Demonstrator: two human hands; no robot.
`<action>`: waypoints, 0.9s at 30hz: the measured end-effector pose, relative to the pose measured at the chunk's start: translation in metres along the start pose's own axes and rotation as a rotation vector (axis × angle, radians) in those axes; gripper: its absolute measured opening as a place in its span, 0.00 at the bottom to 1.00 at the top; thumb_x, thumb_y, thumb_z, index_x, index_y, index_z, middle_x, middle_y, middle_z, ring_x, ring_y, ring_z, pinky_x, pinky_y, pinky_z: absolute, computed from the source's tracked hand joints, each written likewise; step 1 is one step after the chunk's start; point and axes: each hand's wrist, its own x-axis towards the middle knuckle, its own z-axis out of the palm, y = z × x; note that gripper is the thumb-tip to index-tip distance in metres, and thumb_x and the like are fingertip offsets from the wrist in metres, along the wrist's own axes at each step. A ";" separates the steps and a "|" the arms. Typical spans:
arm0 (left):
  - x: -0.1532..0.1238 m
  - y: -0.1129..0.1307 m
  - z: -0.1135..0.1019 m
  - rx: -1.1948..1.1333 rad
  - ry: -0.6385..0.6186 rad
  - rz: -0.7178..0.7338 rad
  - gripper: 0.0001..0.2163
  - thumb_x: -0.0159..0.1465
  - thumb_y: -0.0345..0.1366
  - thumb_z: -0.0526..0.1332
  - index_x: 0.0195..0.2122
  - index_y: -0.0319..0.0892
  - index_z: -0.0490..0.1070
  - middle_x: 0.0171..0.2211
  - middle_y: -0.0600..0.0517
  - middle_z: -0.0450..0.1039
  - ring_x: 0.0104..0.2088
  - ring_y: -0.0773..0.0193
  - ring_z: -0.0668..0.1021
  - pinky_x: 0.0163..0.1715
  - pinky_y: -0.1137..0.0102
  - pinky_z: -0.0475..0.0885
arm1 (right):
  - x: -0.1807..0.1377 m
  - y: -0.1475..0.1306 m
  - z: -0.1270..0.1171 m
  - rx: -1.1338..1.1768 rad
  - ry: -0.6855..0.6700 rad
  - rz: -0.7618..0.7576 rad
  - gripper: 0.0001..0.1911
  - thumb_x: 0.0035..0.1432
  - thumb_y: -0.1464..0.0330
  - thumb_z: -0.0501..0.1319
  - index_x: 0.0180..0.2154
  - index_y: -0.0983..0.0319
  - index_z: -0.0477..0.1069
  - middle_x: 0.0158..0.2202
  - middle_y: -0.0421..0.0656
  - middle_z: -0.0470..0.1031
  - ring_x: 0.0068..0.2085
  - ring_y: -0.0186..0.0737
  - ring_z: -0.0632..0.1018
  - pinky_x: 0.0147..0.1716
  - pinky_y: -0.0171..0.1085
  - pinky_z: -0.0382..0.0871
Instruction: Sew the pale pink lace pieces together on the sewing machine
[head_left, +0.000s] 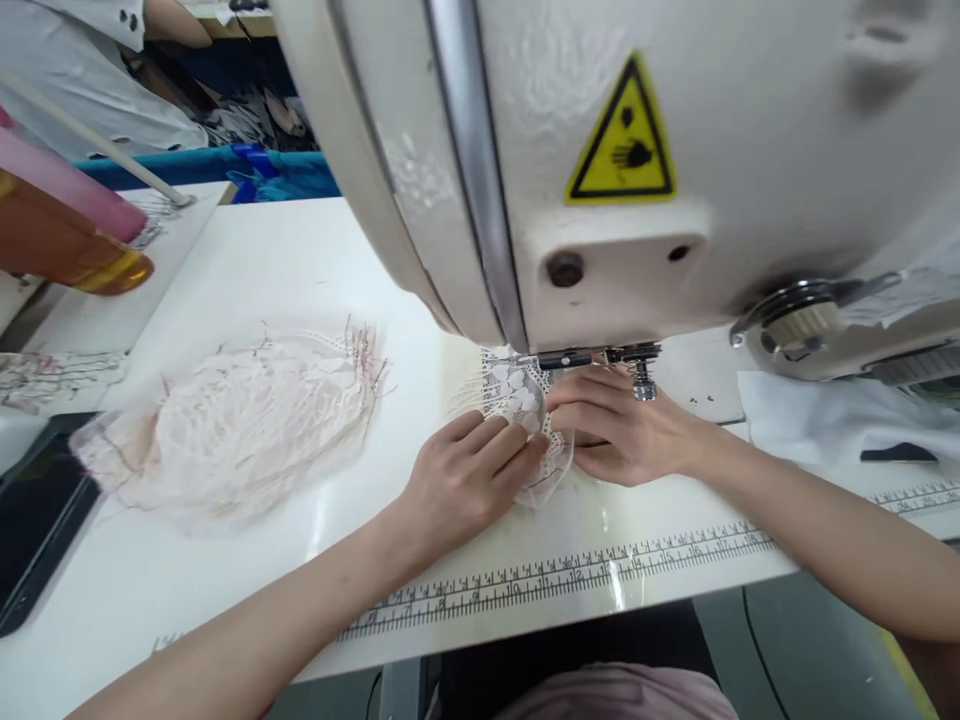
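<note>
A piece of white lace (517,388) lies under the head of a white sewing machine (600,240), and part of it runs out of sight behind the machine. My left hand (472,475) is closed on the lace's near left side, fingertips pressed together. On the right, my right hand (622,425) grips the lace's other edge with bent fingers, close beside the needle area. The machine head hides the needle and some of the right fingertips. A sheer edge of the lace hangs toward me between both hands.
Left of my hands lies a heap of pale lace pieces (262,420) with loose threads. A dark phone-like object (41,520) rests at the far left, below thread cones (67,235). White cloth (840,415) lies right. A printed ruler (540,580) follows the table's front edge. Another person stands behind.
</note>
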 end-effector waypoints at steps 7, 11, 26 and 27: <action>-0.002 -0.003 -0.002 0.046 -0.011 0.022 0.07 0.63 0.24 0.58 0.29 0.41 0.68 0.20 0.57 0.65 0.21 0.69 0.65 0.20 0.68 0.57 | 0.004 -0.003 0.002 -0.108 -0.023 -0.056 0.05 0.62 0.74 0.56 0.34 0.59 0.66 0.41 0.36 0.76 0.43 0.34 0.74 0.48 0.41 0.68; -0.003 -0.004 -0.002 0.088 0.016 0.035 0.05 0.61 0.25 0.60 0.30 0.40 0.69 0.28 0.53 0.74 0.29 0.65 0.75 0.27 0.66 0.67 | 0.005 -0.003 -0.002 0.034 0.005 -0.057 0.05 0.63 0.73 0.57 0.35 0.60 0.70 0.36 0.36 0.78 0.41 0.31 0.77 0.58 0.42 0.66; -0.007 -0.002 0.003 -0.146 -0.126 -0.096 0.10 0.63 0.30 0.54 0.45 0.36 0.68 0.50 0.42 0.75 0.52 0.55 0.75 0.46 0.63 0.77 | -0.008 0.002 0.016 -0.102 0.006 -0.005 0.09 0.63 0.74 0.56 0.42 0.57 0.70 0.39 0.34 0.78 0.45 0.29 0.76 0.45 0.34 0.74; -0.007 -0.002 0.003 -0.144 -0.126 -0.100 0.10 0.63 0.30 0.55 0.45 0.36 0.68 0.50 0.42 0.75 0.52 0.56 0.75 0.46 0.64 0.77 | -0.008 0.002 0.017 -0.117 0.010 -0.008 0.09 0.63 0.74 0.56 0.42 0.57 0.70 0.38 0.33 0.78 0.45 0.29 0.76 0.45 0.34 0.74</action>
